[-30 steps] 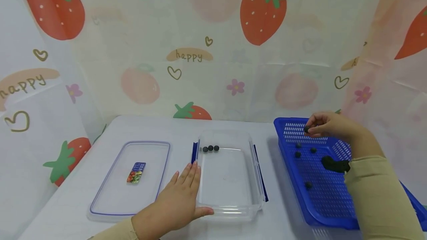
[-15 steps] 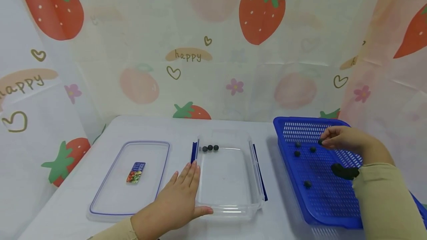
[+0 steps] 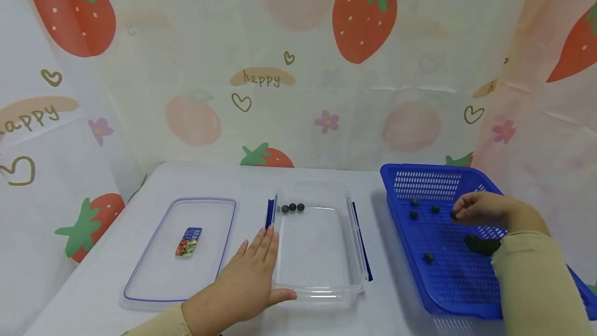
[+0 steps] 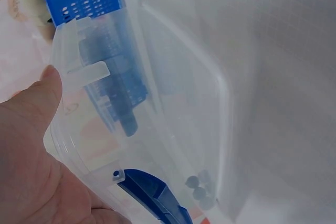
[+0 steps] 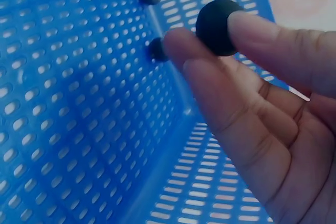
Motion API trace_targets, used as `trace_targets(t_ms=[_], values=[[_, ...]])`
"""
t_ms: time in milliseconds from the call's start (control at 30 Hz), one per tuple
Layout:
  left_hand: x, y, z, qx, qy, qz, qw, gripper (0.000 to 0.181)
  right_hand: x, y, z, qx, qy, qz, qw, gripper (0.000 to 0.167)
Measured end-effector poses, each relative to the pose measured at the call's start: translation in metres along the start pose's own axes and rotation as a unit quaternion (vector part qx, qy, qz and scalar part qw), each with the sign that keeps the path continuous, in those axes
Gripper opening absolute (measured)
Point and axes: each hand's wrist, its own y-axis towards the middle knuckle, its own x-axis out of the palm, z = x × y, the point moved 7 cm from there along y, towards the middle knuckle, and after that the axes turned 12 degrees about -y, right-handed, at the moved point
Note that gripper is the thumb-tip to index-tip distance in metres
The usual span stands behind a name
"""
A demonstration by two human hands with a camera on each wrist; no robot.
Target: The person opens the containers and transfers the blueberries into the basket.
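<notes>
My left hand (image 3: 242, 284) lies with straight fingers along the left wall of the clear container (image 3: 322, 290), thumb at its near corner. Three small dark balls (image 3: 293, 207) sit in a row at the container's far left. Over the blue basket (image 3: 410, 268), my right hand (image 3: 485, 209) pinches a dark ball (image 3: 453, 215); the right wrist view shows this ball (image 5: 218, 27) between thumb and fingers. Several more dark balls (image 3: 428, 257) lie in the basket, with a dark green elongated object (image 3: 481, 245) partly hidden by the right sleeve.
Left of the container, a clear lid (image 3: 154, 294) with a blue-purple rim lies flat, a small printed label (image 3: 188, 242) on it. Blue latches (image 3: 362, 242) stick out at the container's sides. A strawberry-patterned sheet (image 3: 298, 118) hangs behind the white table.
My right hand has moved right and down with the ball, from the basket's far side to lower over its interior. The left hand stays against the container.
</notes>
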Motion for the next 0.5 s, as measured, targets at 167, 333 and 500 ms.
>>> trace_targets(t_ms=[167, 333, 500], values=[[0.0, 0.0, 0.0, -0.003, 0.003, -0.002, 1.0, 0.102, 0.003, 0.0, 0.007, 0.014, 0.018, -0.009, 0.9997, 0.006], [0.0, -0.001, 0.0, -0.003, 0.003, 0.0, 1.0, 0.102, 0.007, -0.001, 0.012, 0.026, 0.031, -0.026, 0.9988, 0.009], [0.0, 0.0, 0.0, -0.004, -0.002, -0.002, 1.0, 0.102, 0.008, -0.002, 0.015, 0.04, 0.023, -0.016, 0.9988, 0.008]])
